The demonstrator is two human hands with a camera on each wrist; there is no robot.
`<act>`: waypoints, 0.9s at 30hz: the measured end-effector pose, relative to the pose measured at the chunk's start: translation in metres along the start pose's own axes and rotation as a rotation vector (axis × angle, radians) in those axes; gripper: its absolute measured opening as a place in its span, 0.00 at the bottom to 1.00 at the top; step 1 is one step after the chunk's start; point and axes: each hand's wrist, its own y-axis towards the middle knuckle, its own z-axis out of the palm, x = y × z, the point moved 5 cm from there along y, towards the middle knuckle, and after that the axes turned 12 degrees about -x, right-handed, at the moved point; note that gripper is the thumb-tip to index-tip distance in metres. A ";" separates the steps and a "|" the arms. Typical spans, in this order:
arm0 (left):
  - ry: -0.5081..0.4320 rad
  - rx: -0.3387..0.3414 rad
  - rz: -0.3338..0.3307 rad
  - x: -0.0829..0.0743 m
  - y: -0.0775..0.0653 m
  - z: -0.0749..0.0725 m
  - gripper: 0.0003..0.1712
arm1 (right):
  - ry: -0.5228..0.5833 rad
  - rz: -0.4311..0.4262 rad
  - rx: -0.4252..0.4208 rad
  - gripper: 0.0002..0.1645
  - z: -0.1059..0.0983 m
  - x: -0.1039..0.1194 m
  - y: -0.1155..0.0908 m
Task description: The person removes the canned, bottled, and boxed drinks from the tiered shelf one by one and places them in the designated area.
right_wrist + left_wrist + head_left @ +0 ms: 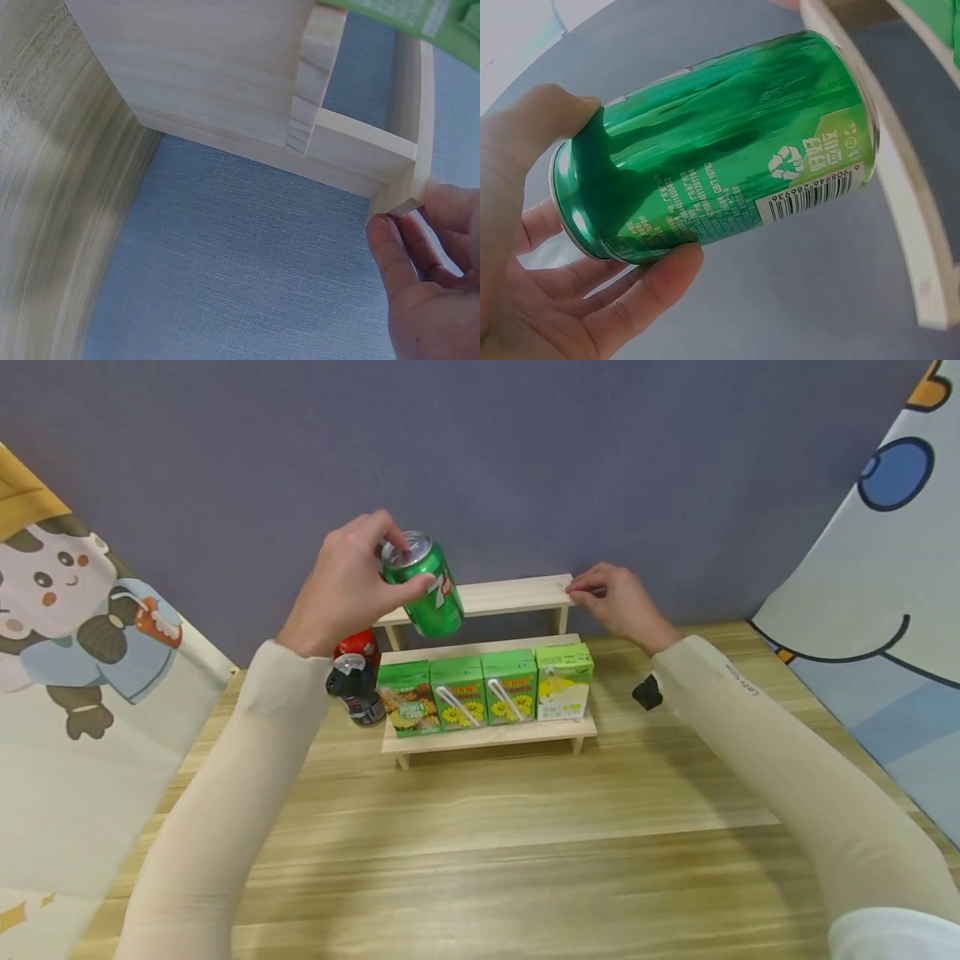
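Observation:
My left hand (347,575) grips a green 7UP soda can (432,606) near its top, tilted, above the left part of a two-tier wooden shelf (510,597). In the left wrist view, the thumb and fingers wrap the can's end, with the barcode side (810,196) showing. My right hand (621,602) pinches the right end of the upper board, thumb on one face and fingers on the other, as the right wrist view shows at the board's corner (401,201). Several green drink cartons (457,693) stand in a row on the lower board.
Left of the shelf stand a dark can (363,700) and a red can (357,643), partly hidden by my left wrist. A small black object (647,692) lies to the right on the wood-grain table (480,860). A grey wall (480,460) rises behind, with cartoon panels at both sides.

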 end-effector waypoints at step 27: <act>0.289 0.000 -0.198 0.116 -0.102 -0.087 0.25 | 0.000 -0.013 -0.019 0.12 0.000 0.005 -0.002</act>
